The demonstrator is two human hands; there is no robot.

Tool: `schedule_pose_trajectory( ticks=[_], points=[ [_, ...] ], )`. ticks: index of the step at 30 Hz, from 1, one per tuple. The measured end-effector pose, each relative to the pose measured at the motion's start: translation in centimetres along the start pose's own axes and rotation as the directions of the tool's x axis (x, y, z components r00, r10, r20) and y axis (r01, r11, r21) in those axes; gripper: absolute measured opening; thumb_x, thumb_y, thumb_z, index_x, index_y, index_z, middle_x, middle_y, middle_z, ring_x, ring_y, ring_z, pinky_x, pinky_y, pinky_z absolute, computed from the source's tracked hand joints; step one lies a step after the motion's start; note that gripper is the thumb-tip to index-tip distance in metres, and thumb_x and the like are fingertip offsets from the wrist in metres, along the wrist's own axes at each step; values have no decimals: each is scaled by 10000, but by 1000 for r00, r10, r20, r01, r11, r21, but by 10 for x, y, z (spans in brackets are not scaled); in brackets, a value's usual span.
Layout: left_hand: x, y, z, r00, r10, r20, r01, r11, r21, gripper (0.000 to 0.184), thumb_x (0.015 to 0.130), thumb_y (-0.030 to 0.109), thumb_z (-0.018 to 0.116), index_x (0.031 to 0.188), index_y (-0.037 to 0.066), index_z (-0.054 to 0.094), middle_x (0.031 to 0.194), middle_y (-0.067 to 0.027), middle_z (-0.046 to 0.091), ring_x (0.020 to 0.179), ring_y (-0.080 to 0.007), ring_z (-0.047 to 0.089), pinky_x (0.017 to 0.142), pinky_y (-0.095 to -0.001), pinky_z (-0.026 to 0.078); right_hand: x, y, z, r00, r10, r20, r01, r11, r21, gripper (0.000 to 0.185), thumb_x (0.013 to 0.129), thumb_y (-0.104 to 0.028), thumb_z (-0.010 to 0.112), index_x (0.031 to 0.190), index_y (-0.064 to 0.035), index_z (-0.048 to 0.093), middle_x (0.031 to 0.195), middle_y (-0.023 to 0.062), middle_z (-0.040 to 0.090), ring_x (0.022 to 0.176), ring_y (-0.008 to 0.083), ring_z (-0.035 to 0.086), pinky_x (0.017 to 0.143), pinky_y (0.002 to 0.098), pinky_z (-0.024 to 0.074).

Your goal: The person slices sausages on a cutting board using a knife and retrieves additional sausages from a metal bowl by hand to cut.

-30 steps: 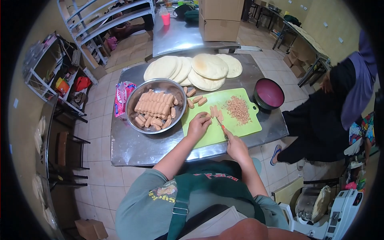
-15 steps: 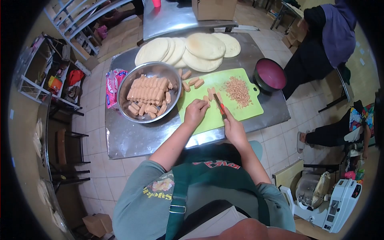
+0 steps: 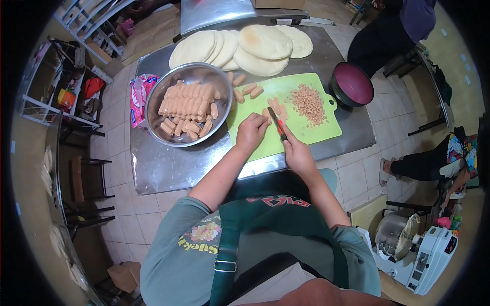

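On the metal table lies a green cutting board [image 3: 255,148]. My right hand [image 3: 297,152] grips a knife [image 3: 278,125] with a red and black handle, its blade beside cut sausage pieces [image 3: 278,108]. My left hand [image 3: 251,132] is closed with its fingertips on a sausage piece at the board's left part. Chopped bits [image 3: 309,104] are heaped on the board's right side. A steel bowl [image 3: 153,133] of sausages [image 3: 186,102] stands left of the board, and several sausages [image 3: 250,89] lie between bowl and board.
Flat round breads [image 3: 265,42] lie along the table's [image 3: 163,173] far side. A dark bowl with a pink inside [image 3: 353,84] stands right of the board, a pink packet [image 3: 139,102] left. Two people stand at the right; a mixer [image 3: 429,260] is at lower right.
The view has tilted down and the table appears higher. The knife has shifted slightly left among the cut pieces. The person in the purple covering has moved away toward the back.
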State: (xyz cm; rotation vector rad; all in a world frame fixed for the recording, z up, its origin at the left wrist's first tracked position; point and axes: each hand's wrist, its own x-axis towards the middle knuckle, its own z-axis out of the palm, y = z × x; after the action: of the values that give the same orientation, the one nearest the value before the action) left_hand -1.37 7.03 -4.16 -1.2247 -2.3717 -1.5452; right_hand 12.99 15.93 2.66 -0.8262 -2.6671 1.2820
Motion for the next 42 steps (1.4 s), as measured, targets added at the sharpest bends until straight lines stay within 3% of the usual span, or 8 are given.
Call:
schedule_pose_trajectory(
  ticks=[3,13,15,22,24,37,39,42],
  points=[
    [1,3,-1,1000,-17,8,17,1000,-11,95,773,118,671,810,32,683,799,-111,631,706,-279,622,648,-352,506,4,10,3,990,-127,-63,127,992,5,489,888,-96,449,1372,-121,380,796,286,585,766,425,589,716,435,457],
    [1,2,-3,999,31,39,-31,1000,4,61,770,87,648,790,30,658,800,-115,610,705,-293,611,640,-361,502,40,4,-15,984,-160,83,169,979,-113,481,905,-111,424,1382,-145,372,864,224,627,706,303,627,704,369,495],
    [2,1,-2,998,38,41,-38,999,0,57,767,83,647,787,31,657,799,-113,608,706,-291,611,639,-361,501,36,-25,-28,954,130,270,-98,987,-127,512,900,-124,419,1400,-186,328,991,295,593,935,422,580,835,442,443],
    [1,-1,0,995,94,14,-95,994,54,73,754,56,662,820,24,662,799,-114,620,678,-269,622,604,-336,502,10,-14,-25,971,68,231,-60,997,-38,517,900,-124,413,1405,-175,313,956,292,602,903,431,586,822,452,447],
    [1,-1,0,995,96,13,-97,994,47,72,754,56,663,819,23,661,800,-114,620,680,-269,622,605,-335,502,-4,-23,-32,909,262,323,-281,960,11,520,893,-117,405,1403,-169,316,916,293,607,862,444,587,804,463,446],
    [-2,-2,0,997,81,9,-81,996,42,70,764,67,659,819,26,667,821,-113,631,693,-269,627,621,-339,506,-19,17,-21,998,-29,55,32,998,-48,511,889,-124,419,1391,-178,343,921,300,597,889,445,575,814,466,438],
    [-2,-2,1,997,82,7,-82,996,41,68,764,66,658,819,27,668,822,-112,632,696,-270,628,626,-341,507,-8,15,-10,963,-242,-120,243,970,-6,512,895,-116,426,1394,-188,338,952,296,593,916,438,574,813,462,442],
    [-2,-2,1,998,71,-1,-70,997,29,70,761,63,653,821,28,667,820,-112,631,703,-277,626,631,-348,506,0,2,-5,996,-85,-29,85,996,27,514,898,-108,427,1397,-187,332,992,295,587,936,433,572,820,453,446]
  ],
)
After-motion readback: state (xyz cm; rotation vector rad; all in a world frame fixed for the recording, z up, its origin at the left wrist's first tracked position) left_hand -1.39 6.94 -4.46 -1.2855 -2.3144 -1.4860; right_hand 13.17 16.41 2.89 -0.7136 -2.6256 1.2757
